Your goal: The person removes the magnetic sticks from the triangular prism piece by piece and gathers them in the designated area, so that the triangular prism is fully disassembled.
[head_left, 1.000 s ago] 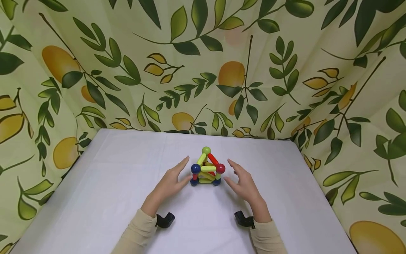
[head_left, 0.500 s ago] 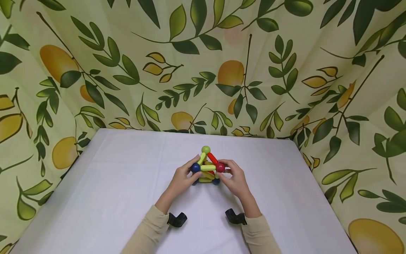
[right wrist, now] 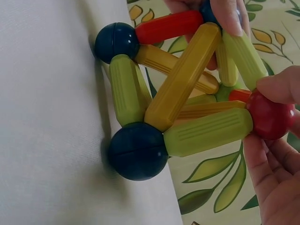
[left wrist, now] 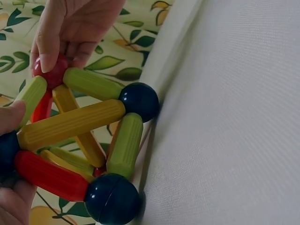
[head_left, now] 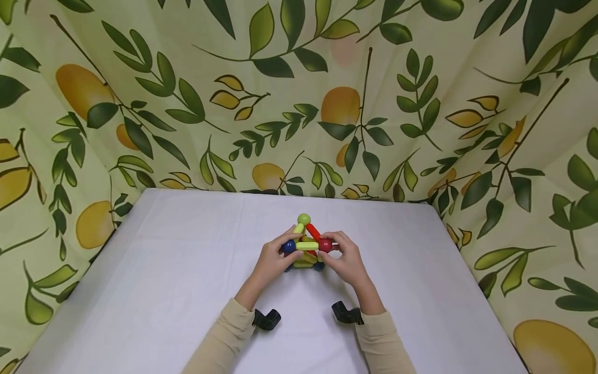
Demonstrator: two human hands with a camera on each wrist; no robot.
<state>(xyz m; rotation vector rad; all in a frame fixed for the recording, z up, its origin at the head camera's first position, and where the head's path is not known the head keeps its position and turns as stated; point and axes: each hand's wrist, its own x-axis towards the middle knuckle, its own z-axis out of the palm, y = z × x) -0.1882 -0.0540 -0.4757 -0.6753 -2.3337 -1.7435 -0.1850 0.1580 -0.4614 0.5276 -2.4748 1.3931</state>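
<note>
A frame built of ball-and-stick toy pieces stands in the middle of the table, with a light green rod (head_left: 307,245) across its upper front. This rod joins a blue ball (head_left: 289,246) on the left to a red ball (head_left: 325,245) on the right. My left hand (head_left: 270,261) pinches the blue ball between thumb and fingers. The red ball is pinched the same way by my right hand (head_left: 344,262). A green ball (head_left: 304,219) tops the back. Down at the cloth are more blue balls (right wrist: 138,151), with a yellow rod (right wrist: 183,77) rising diagonally from one.
White cloth (head_left: 187,249) covers the table. Behind it and at both sides hangs a curtain (head_left: 280,130) printed with leaves and fruit. Black wrist devices (head_left: 267,319) stick out inward from both beige sleeves (head_left: 219,337).
Both hands were apart from the frame with fingers extended a second ago. They have come inward and now grip the blue and red balls. The frame stays in about the same place.
</note>
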